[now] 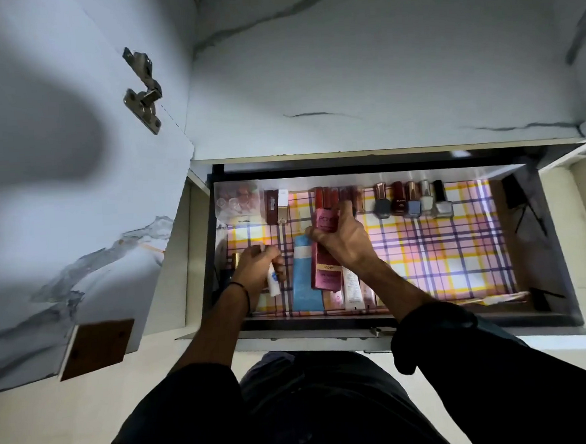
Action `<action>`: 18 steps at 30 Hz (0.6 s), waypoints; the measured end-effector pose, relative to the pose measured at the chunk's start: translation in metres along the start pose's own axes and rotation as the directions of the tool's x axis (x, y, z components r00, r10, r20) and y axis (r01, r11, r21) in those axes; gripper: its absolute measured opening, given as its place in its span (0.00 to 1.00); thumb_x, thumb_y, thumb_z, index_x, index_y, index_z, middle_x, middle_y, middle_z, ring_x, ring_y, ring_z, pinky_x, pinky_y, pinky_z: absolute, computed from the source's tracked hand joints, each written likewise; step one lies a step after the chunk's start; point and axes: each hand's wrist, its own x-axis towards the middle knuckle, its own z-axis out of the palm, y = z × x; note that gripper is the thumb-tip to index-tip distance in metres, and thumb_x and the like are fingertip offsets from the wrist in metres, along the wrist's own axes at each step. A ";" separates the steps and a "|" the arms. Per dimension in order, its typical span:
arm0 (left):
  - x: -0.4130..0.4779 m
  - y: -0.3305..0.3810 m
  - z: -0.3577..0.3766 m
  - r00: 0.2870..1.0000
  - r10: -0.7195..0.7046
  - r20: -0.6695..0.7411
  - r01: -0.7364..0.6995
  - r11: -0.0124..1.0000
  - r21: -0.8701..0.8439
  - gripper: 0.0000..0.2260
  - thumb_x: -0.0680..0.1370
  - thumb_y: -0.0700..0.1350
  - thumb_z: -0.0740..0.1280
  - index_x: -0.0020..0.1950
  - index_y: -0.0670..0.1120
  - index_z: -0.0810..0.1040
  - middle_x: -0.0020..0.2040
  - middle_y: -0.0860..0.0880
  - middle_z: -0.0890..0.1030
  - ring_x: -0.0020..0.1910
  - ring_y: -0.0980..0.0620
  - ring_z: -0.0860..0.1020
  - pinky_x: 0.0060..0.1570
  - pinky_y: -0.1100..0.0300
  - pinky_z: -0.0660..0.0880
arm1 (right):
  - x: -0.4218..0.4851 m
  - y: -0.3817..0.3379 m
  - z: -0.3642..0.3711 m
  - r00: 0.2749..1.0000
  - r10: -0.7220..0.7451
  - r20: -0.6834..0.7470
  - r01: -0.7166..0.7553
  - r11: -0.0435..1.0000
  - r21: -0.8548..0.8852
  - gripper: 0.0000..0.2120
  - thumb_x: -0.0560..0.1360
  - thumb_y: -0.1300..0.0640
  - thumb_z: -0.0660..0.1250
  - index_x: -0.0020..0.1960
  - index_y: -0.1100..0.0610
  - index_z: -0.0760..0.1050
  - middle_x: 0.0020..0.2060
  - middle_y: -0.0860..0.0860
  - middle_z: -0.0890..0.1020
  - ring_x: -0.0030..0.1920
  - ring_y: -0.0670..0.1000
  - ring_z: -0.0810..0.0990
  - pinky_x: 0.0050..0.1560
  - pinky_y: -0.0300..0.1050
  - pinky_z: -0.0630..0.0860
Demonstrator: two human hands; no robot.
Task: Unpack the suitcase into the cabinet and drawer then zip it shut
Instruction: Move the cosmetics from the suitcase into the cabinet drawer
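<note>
The drawer (544, 319) stands pulled out below me, lined with pink, yellow and purple checked paper (440, 247). My right hand (340, 239) grips a tall pink box (326, 250) over the drawer's left half. My left hand (258, 268) holds a small white tube (274, 284) near the drawer's left wall. A blue tube (303, 279) and a white tube (353, 290) lie flat beside the pink box. The suitcase is out of view.
Several nail polish bottles (412, 200) line the drawer's back edge, with lipstick boxes (277, 205) and a clear bag (237, 201) at the back left. An open cabinet door (60, 201) with a hinge (144, 90) hangs at my left. A marbled shelf (379, 79) lies above the drawer.
</note>
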 end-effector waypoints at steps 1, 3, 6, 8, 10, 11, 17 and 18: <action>-0.003 0.001 0.003 1.000 -0.012 0.019 0.013 0.998 -0.060 0.08 0.82 0.37 0.58 0.45 0.39 0.73 0.35 0.43 0.74 0.32 0.48 0.72 0.31 0.59 0.74 | 0.000 0.001 -0.002 1.000 0.000 -0.020 0.000 1.000 -0.008 0.23 0.76 0.53 0.73 0.61 0.51 0.61 0.44 0.46 0.79 0.39 0.41 0.78 0.29 0.27 0.71; -0.004 0.000 0.010 0.999 -0.016 0.044 0.021 0.994 -0.108 0.08 0.83 0.37 0.56 0.50 0.37 0.74 0.37 0.43 0.75 0.35 0.48 0.74 0.38 0.55 0.77 | -0.003 0.006 -0.011 0.998 0.002 -0.060 -0.002 1.000 0.002 0.26 0.76 0.53 0.73 0.65 0.52 0.60 0.45 0.47 0.80 0.41 0.46 0.81 0.33 0.31 0.74; -0.002 0.001 0.028 0.995 0.023 0.096 -0.017 0.998 -0.064 0.08 0.82 0.32 0.57 0.55 0.36 0.75 0.40 0.41 0.76 0.37 0.47 0.76 0.43 0.53 0.77 | -0.014 0.022 -0.034 0.986 0.009 -0.167 -0.005 1.000 0.024 0.24 0.76 0.51 0.73 0.63 0.55 0.62 0.45 0.48 0.80 0.44 0.51 0.82 0.33 0.30 0.74; 0.002 0.001 0.039 0.992 0.034 0.124 -0.035 0.999 0.003 0.08 0.81 0.32 0.60 0.53 0.39 0.77 0.43 0.42 0.77 0.40 0.47 0.77 0.50 0.49 0.77 | -0.024 0.032 -0.050 0.974 0.004 -0.226 0.000 1.000 0.019 0.28 0.75 0.46 0.72 0.66 0.57 0.62 0.46 0.46 0.80 0.44 0.46 0.81 0.34 0.27 0.72; 0.007 0.002 0.054 0.987 0.061 0.149 -0.078 0.991 0.110 0.06 0.81 0.35 0.62 0.52 0.42 0.78 0.46 0.43 0.79 0.45 0.46 0.78 0.54 0.47 0.76 | -0.033 0.043 -0.068 0.966 0.006 -0.259 -0.013 1.000 -0.023 0.38 0.71 0.36 0.67 0.70 0.59 0.61 0.49 0.48 0.79 0.44 0.43 0.78 0.37 0.30 0.72; 0.009 0.002 0.064 0.984 0.079 0.162 -0.104 0.983 0.151 0.06 0.81 0.35 0.63 0.53 0.42 0.79 0.47 0.43 0.79 0.47 0.45 0.79 0.52 0.47 0.76 | -0.036 0.050 -0.076 0.961 0.016 -0.277 -0.032 0.998 -0.052 0.41 0.69 0.33 0.64 0.71 0.59 0.60 0.52 0.51 0.79 0.45 0.46 0.78 0.39 0.34 0.73; 0.011 0.004 0.119 0.977 0.155 0.150 -0.187 0.954 0.235 0.08 0.75 0.37 0.72 0.54 0.40 0.82 0.44 0.46 0.82 0.39 0.52 0.79 0.34 0.65 0.74 | -0.044 0.082 -0.113 0.910 0.167 -0.379 -0.197 0.980 -0.040 0.30 0.73 0.47 0.72 0.67 0.59 0.63 0.54 0.56 0.79 0.49 0.56 0.79 0.40 0.41 0.69; 0.011 0.004 0.126 0.973 0.161 0.164 -0.199 0.949 0.244 0.09 0.74 0.37 0.73 0.54 0.39 0.82 0.45 0.46 0.82 0.39 0.53 0.79 0.33 0.68 0.74 | -0.044 0.085 -0.118 0.903 0.193 -0.384 -0.220 0.975 -0.027 0.28 0.75 0.51 0.73 0.66 0.59 0.63 0.52 0.55 0.79 0.48 0.57 0.80 0.38 0.41 0.69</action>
